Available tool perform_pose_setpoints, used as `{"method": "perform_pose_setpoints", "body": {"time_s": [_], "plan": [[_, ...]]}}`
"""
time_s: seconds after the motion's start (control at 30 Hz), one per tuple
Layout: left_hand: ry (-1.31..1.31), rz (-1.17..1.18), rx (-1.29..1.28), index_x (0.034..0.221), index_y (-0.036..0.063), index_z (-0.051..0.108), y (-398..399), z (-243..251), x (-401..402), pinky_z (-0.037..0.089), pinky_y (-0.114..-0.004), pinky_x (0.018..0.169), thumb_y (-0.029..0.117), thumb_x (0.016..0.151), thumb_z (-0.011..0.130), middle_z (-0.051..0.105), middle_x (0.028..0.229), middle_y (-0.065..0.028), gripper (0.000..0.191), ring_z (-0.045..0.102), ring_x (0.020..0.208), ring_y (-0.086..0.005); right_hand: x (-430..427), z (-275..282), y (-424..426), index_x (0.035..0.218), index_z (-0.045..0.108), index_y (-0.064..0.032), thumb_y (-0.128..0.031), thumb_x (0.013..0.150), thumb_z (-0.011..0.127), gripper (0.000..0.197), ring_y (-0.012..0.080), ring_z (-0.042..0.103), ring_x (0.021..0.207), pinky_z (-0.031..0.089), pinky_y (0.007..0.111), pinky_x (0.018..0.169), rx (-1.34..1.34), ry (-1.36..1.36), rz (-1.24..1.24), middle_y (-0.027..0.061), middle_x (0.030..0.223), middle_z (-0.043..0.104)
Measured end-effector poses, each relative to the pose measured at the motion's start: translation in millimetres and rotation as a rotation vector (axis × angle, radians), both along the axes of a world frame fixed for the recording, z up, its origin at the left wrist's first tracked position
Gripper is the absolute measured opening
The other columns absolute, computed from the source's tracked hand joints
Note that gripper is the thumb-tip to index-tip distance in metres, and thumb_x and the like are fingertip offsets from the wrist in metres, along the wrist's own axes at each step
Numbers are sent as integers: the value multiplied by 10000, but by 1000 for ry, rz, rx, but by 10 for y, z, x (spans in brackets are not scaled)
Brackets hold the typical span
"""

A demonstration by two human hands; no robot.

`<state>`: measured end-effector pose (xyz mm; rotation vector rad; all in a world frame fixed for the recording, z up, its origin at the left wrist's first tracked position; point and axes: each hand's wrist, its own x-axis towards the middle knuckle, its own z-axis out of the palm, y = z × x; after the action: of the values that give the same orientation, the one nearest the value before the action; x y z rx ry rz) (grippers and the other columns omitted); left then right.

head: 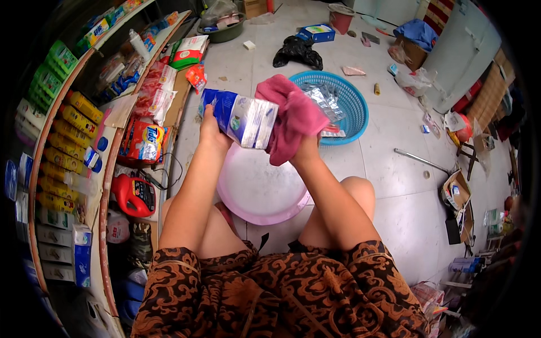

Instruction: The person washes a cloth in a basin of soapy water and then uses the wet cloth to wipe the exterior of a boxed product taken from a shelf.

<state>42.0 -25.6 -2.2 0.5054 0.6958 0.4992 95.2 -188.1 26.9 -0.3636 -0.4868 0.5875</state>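
Note:
My left hand (214, 130) grips a blue and white plastic-wrapped pack (239, 116), which looks like tissues, by its left end. A pink cloth (291, 114) is bunched in my right hand (307, 148), close against the pack's right end; whether cloth and pack touch, I cannot tell. The cloth hides most of that hand's fingers. Below both hands, between my knees, stands a pink-rimmed basin (264, 186) with cloudy, whitish contents. Just beyond my right hand, a blue plastic basket (359, 114) holds several silvery packets (323, 99).
Along the left run shelves (107, 236) with yellow bottles (63, 156), Tide bags (146, 139) and a red jug (134, 196). A black plastic bag (298, 53) and a blue box (317, 33) lie ahead. On the right are a long-handled dustpan (456, 190) and a pale cabinet (460, 55).

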Motion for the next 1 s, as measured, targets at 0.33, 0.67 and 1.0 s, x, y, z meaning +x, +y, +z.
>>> {"method": "perform_pose_setpoints", "body": {"time_s": [0.33, 0.67, 1.0], "plan": [[44, 57, -10, 1198, 71, 511, -150, 3, 26, 457, -473, 918, 463, 955, 372, 600, 1158, -104, 482, 597, 1023, -278, -33, 114, -167, 1150, 493, -6, -214, 906, 527, 323, 273, 543, 967, 410, 352, 894, -588, -776, -487, 130, 1021, 565], [-254, -33, 209, 1076, 46, 580, -346, 191, -272, 519, -377, 827, 326, 825, 645, 651, 1005, -117, 382, 636, 918, -232, -333, 14, -45, 1137, 526, 12, -252, 910, 542, 349, 237, 496, 1071, 337, 338, 986, -455, -628, -466, 110, 1137, 543], [-389, 368, 1014, 1324, 62, 352, -85, 1634, -1655, 521, -318, 795, 90, 765, 678, 568, 1098, -104, 648, 601, 899, -186, -89, -583, 199, 1146, 505, -31, -262, 901, 580, 345, 208, 581, 948, 492, 341, 848, -332, -149, -68, 98, 1068, 573]]}}
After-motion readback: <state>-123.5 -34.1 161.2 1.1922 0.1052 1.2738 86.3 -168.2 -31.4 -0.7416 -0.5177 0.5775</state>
